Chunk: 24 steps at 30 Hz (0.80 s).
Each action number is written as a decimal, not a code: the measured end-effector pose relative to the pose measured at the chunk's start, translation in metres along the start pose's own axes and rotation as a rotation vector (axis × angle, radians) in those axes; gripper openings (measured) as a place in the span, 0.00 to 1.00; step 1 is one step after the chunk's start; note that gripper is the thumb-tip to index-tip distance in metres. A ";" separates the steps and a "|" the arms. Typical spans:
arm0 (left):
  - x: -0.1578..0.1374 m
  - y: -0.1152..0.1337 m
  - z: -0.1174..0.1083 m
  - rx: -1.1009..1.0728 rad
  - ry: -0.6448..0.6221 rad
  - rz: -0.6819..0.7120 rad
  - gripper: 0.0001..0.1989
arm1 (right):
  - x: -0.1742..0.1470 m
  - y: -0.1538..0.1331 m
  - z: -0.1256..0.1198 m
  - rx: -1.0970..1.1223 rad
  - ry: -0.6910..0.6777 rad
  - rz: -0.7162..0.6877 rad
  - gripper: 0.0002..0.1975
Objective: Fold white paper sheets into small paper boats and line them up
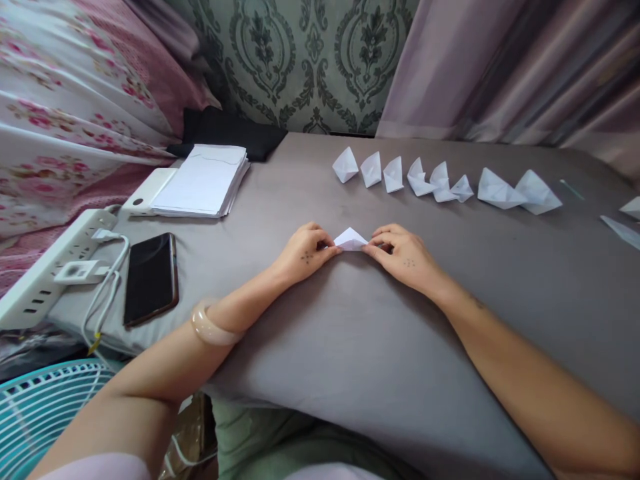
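Between my hands, just above the grey cloth-covered table (380, 320), is a small folded white paper (351, 238) with a peaked top. My left hand (309, 252) pinches its left corner between thumb and fingers. On the opposite side, my right hand (400, 257) grips the right corner the same way. The fingertips cover both ends of the paper. Farther back stands a row of folded paper boats (393, 175), some of them touching or overlapping, with two larger ones (520, 190) at the row's right end.
To the left lie a stack of white paper (200, 180), a dark phone (151, 280) and a white power strip (50, 263) with cables. A thin pale stick (573, 190) and more folded paper (623, 231) are at the right. A blue fan (45, 413) stands below the table edge.
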<state>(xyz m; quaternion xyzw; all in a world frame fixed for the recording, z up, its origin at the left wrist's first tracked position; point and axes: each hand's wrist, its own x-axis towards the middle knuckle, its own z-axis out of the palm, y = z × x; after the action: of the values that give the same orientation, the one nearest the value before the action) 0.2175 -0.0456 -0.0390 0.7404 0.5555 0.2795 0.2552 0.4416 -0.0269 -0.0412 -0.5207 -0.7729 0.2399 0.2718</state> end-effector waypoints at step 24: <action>0.007 0.003 0.000 -0.013 0.056 -0.192 0.09 | 0.009 0.004 0.009 -0.104 0.084 0.058 0.11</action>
<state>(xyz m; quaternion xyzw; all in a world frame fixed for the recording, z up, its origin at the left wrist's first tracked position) 0.2208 -0.0390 -0.0361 0.6740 0.6290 0.2778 0.2700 0.4355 -0.0180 -0.0487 -0.5660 -0.7567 0.1853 0.2695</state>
